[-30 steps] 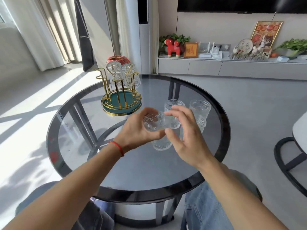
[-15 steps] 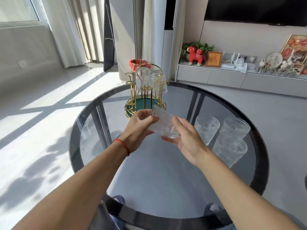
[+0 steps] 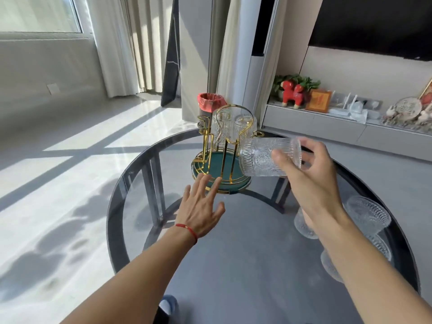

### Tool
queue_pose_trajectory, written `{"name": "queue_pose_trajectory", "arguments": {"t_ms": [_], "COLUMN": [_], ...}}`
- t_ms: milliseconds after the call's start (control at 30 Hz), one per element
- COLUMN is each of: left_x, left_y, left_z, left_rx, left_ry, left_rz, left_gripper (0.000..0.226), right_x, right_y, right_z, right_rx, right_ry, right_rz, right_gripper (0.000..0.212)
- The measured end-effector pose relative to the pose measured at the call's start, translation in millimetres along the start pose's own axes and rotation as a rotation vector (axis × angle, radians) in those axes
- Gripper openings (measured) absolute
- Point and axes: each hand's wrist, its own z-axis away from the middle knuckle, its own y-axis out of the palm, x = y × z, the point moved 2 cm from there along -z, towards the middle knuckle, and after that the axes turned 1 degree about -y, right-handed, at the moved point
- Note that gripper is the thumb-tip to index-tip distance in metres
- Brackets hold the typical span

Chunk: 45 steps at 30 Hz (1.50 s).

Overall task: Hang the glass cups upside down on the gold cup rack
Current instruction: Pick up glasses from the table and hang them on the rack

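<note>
Leftmost, left hand (image 3: pixel 201 209) splayed and empty, fingertips touching the gold cup rack (image 3: pixel 222 160) base rim. Just beyond, free gold prongs; farther back, two cups already inverted. Rightward, right hand (image 3: pixel 308 174) gripping a ribbed clear glass cup (image 3: pixel 264 157), lying sideways, mouth apparently toward the rack, nearer it than any other.

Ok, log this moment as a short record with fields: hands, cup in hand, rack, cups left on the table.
right hand: grips a ribbed glass cup tipped on its side, beside the rack
left hand: empty, fingers spread, reaching to the rack's green base
gold cup rack: upright on the round glass table
hung cups: two, upside down at the rack's far side
waiting cups: at least three, partly hidden by the right forearm
</note>
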Motion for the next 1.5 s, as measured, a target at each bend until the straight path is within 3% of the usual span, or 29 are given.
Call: {"name": "queue_pose_trajectory", "arguments": {"t_ms": [100,233,467,633,1000,1267,1500], "left_x": [0,-1,-1,0,1,2,2], "left_y": [2,2,8,9,10,7,4], "left_z": [-3,-3,-1,-2,-3,-1,-1], "left_rx": [0.026,0.006,0.006,-0.005,-0.007,-0.015,-0.011], "left_ry": [-0.008,0.015,0.043,0.048,0.058,0.061,0.053], "left_rz": [0.007,-0.017,-0.041,-0.037,-0.037,-0.022,-0.017], "left_gripper": [0.069,0.074,0.077,0.074,0.071,0.070,0.068], "right_x": [19,54,91,88,61,48,49], "right_y": [15,42,121,165,192,201,199], "right_z": [-23,-60,-108,-122,-138,-125,-124], "right_rx": [0.025,0.045,0.213,0.316,0.450,0.463,0.532], "right_ry": [-0.016,-0.180,-0.350,-0.381,-0.308,-0.410,-0.370], "right_rz": [-0.008,0.042,0.274,0.519,0.810,1.171,1.217], "right_gripper": [0.058,0.066,0.072,0.074,0.077,0.065,0.045]}}
